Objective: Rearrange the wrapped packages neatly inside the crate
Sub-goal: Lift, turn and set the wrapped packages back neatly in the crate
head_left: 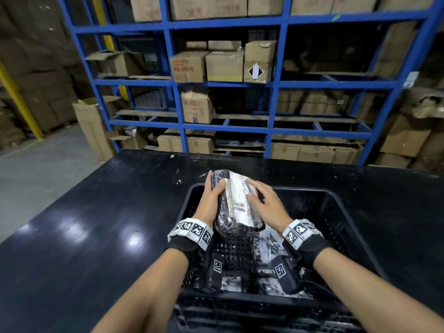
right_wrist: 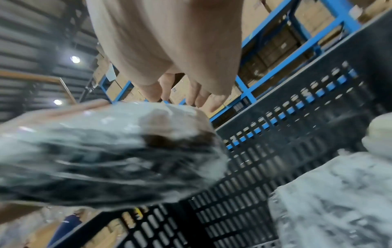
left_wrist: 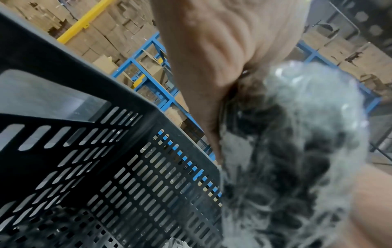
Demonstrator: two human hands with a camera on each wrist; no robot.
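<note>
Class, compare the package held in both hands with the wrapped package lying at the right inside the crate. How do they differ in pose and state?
The held package is raised between the left hand and right hand; the lying package rests untouched in the crate. The held package shows a barcode label; none shows on the lying package. Both are wrapped in crinkled clear film.

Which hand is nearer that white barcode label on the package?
The right hand: its fingers lie beside the barcode label. The left hand grips the wrapped package's opposite edge.
</note>
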